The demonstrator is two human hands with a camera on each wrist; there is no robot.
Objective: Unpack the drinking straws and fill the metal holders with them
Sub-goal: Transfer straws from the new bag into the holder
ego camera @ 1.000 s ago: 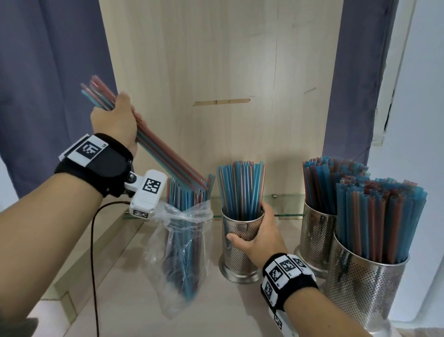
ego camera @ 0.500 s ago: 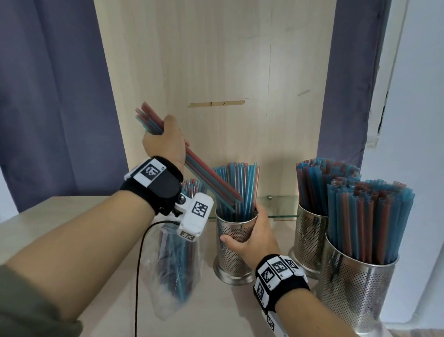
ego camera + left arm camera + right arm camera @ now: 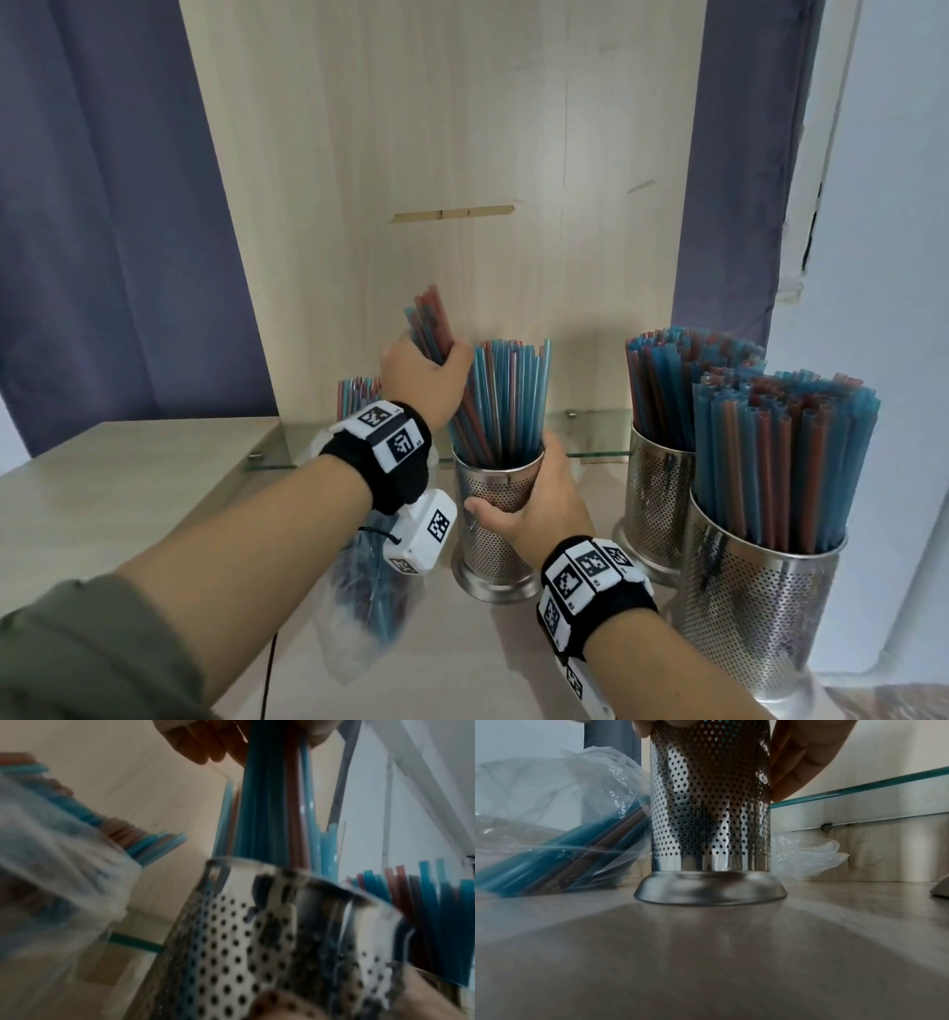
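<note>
— Three metal holders on the counter; which one am I feeding?

— The middle holder [image 3: 497,519]. My right hand [image 3: 539,506] is wrapped around its perforated wall, thumb in front, I'd say to keep it from tipping while straws go in. It stands upright on its base.

— And the left?

— My left hand [image 3: 423,383] is clenched on a bundle of straws [image 3: 430,326], lower ends already inside the rim, tops leaning left. The wrist view is blurred, so I can't say how deep they sit.

— Where's the supply?

— The plastic bag [image 3: 367,606] lies just left of that holder, under my left forearm, straws remaining inside. The two holders on the right [image 3: 760,611] look packed full.
</note>
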